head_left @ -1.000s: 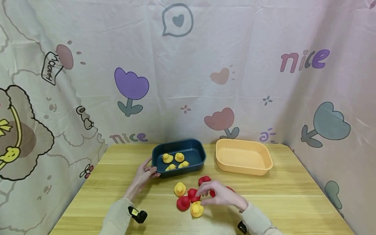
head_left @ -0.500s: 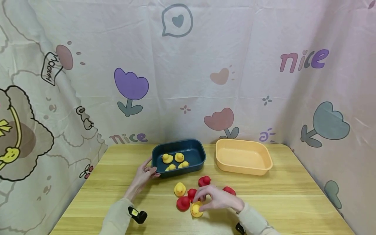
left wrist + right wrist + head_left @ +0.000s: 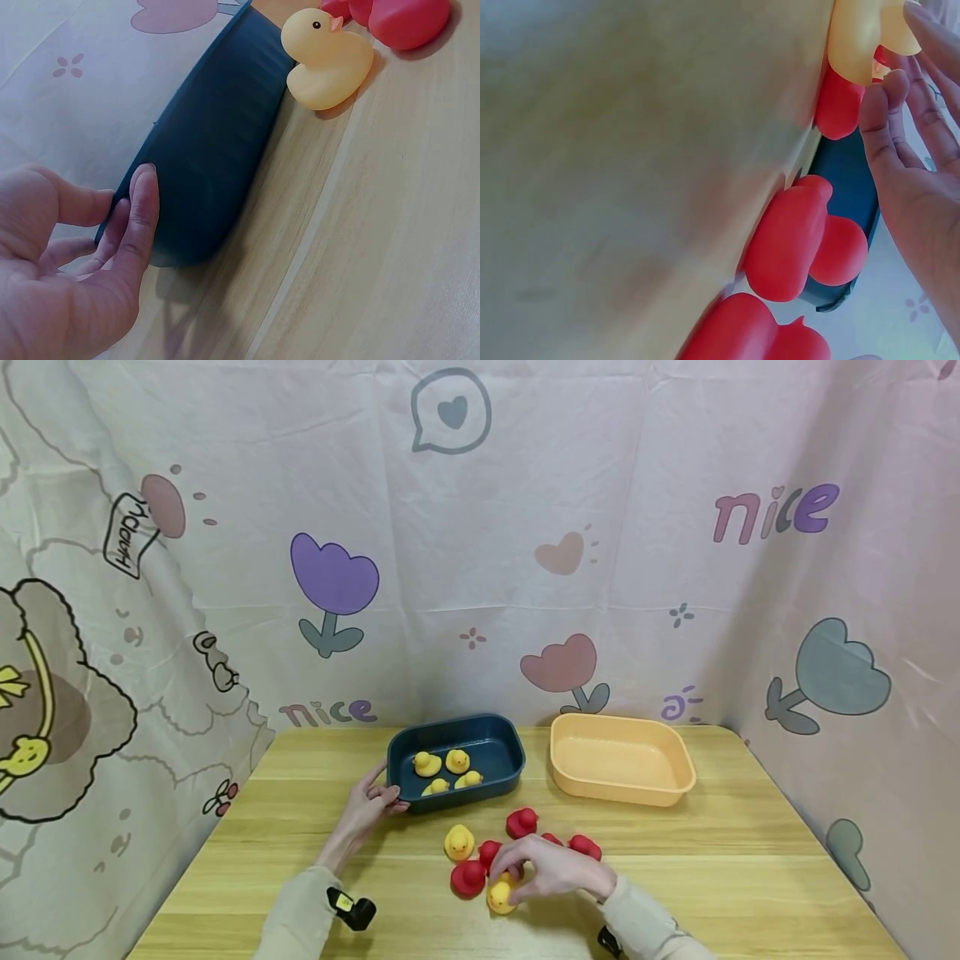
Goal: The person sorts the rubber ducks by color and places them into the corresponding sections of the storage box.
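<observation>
My left hand [image 3: 367, 806] holds the near left corner of a dark blue tray [image 3: 506, 781]; in the left wrist view its digits lie on both sides of the wall. Several yellow rubber ducks [image 3: 427, 765] sit inside that tray. On the table, my right hand [image 3: 558, 867] pinches a yellow rubber duck [image 3: 501, 898] between thumb and fingers, partly covering it. In the right wrist view the thumb lies at the head of this duck [image 3: 853, 41]. Red rubber ducks [image 3: 468, 880] lie close around the hand, one half hidden behind it.
Another yellow duck [image 3: 459, 843] stands on the wooden table [image 3: 720, 877] in front of the blue tray. To the right of that tray is a pale orange tray [image 3: 622, 793] with nothing in it. A printed curtain [image 3: 465, 527] hangs behind the table.
My right hand has moved left and down from above the red ducks onto the yellow duck, uncovering red ducks on its right. The left hand stays at the blue tray's corner.
</observation>
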The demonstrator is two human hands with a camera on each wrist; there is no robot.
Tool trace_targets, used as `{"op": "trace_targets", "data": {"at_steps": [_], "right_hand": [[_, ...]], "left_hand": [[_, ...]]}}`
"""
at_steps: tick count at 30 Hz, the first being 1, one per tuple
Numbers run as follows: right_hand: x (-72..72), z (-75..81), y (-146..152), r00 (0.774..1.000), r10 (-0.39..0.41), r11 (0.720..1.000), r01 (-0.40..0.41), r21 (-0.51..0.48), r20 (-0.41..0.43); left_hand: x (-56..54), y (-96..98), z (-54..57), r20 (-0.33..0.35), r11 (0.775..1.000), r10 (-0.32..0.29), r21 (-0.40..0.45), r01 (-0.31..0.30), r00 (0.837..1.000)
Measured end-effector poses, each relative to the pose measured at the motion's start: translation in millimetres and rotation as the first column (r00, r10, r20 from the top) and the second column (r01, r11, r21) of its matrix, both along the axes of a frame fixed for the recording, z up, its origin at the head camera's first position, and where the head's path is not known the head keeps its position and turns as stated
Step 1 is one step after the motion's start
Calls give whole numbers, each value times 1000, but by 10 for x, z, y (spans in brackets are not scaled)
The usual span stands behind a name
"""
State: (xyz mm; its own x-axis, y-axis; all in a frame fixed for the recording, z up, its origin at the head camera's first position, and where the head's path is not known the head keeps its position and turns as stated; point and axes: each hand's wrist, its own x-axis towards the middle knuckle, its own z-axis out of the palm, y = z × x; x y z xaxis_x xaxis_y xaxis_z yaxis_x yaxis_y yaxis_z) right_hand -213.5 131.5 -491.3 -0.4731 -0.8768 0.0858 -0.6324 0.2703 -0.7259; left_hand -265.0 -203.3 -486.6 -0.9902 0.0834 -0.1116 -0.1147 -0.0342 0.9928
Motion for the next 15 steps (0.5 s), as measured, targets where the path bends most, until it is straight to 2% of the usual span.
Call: {"op": "trace_targets", "data": {"at_steps": [15], "right_hand": [[-25, 32, -3, 999, -25, 998, 23, 57, 33]], "left_hand": [[13, 2, 1, -4, 999, 3, -33, -3, 1000]]}}
